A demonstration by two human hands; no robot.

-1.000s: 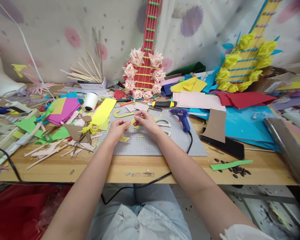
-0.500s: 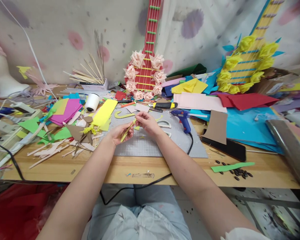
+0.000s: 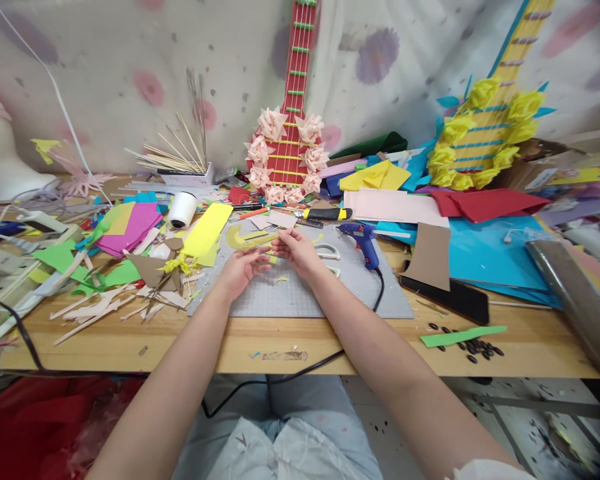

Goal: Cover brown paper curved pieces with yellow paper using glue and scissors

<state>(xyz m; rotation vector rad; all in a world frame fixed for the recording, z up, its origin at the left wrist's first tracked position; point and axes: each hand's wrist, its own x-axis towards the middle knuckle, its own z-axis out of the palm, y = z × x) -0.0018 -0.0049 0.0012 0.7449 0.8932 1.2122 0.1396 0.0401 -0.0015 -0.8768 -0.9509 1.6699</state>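
Observation:
Both hands meet over a grey cutting mat (image 3: 300,297) at the middle of a wooden table (image 3: 180,340). My left hand (image 3: 241,270) and my right hand (image 3: 293,248) each pinch one end of a thin yellow paper strip (image 3: 260,243), stretched flat between them. Fingers of both hands are closed on it. Small yellow scraps (image 3: 282,279) lie on the mat below. A curved yellow cut-out (image 3: 237,237) lies just behind the left hand.
A blue glue gun (image 3: 364,241) and white-handled scissors (image 3: 330,252) lie right of the hands. Coloured paper sheets (image 3: 130,223) and offcuts cover the left; a black phone (image 3: 447,297) under cardboard sits right. Red paper guitar (image 3: 290,133) and yellow-flowered guitar (image 3: 485,133) lean on the wall.
The yellow strip went from a slanted hold in the left hand to being stretched level between both hands. The hands rose slightly toward the back of the mat.

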